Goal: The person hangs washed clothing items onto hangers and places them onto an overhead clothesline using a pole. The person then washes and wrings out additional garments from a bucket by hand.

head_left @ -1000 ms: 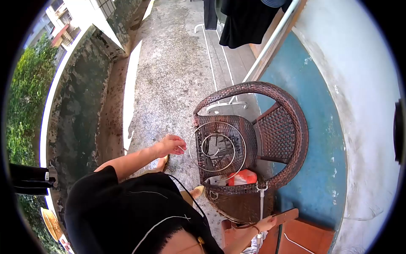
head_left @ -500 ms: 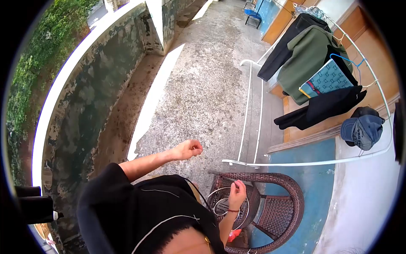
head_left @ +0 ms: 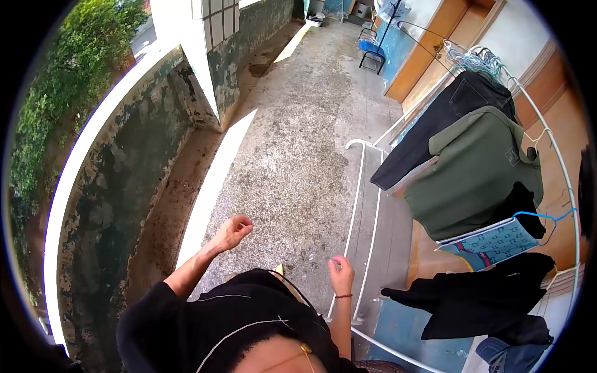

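My left hand is held out in front of my body over the speckled floor, its fingers curled loosely inward, and I see nothing in it. On the other side, my right hand, with a dark red bracelet at the wrist, is raised with its fingers bent together. No object shows in it either. Nearest to the right hand is the white metal clothes rack, whose lower rails run just beyond it. A green shirt, dark jeans and a black garment hang from this rack.
A peeling parapet wall runs along the left, with a white pillar ahead. The rack also carries a blue patterned cloth, caps and bunched hangers. Farther along stands a blue-seated chair.
My view has moved forward along the corridor. The rack and clothes sit lower and closer, and the wicker chair has nearly left the bottom edge. My left hand has shifted left; both stay curled.
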`<control>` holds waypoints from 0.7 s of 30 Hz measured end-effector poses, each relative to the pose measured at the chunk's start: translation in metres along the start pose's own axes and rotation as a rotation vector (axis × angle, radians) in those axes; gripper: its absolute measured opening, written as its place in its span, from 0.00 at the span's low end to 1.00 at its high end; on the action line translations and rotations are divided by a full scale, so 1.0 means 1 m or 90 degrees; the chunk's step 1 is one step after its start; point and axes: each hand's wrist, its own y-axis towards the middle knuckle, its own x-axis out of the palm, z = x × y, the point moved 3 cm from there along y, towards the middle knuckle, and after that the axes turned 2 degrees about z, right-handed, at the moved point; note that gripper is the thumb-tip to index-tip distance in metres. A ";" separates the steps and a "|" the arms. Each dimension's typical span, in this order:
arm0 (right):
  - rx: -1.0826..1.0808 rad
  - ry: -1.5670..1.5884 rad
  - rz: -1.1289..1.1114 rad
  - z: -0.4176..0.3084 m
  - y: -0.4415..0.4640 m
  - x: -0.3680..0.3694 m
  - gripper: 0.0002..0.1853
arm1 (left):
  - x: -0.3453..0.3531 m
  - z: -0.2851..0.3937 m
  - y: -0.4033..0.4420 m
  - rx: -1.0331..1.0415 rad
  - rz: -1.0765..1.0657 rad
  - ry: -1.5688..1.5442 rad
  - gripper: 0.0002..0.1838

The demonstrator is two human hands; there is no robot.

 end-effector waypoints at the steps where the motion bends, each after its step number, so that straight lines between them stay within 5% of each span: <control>1: -0.043 0.025 -0.023 -0.021 0.053 0.008 0.11 | -0.013 0.010 0.023 -0.016 0.031 -0.017 0.12; 9: -0.315 0.058 -0.122 -0.091 0.387 0.119 0.15 | -0.099 0.014 0.234 -0.074 0.338 0.035 0.11; 12: -0.242 -0.013 -0.109 -0.055 0.502 0.153 0.15 | -0.126 0.026 0.347 -0.064 0.342 0.100 0.10; 16: -0.022 -0.198 -0.126 0.084 0.632 0.173 0.17 | -0.146 0.076 0.534 0.047 0.305 0.115 0.09; 21: 0.284 -0.229 -0.107 0.191 0.717 0.136 0.15 | -0.125 0.169 0.759 0.203 0.050 0.107 0.10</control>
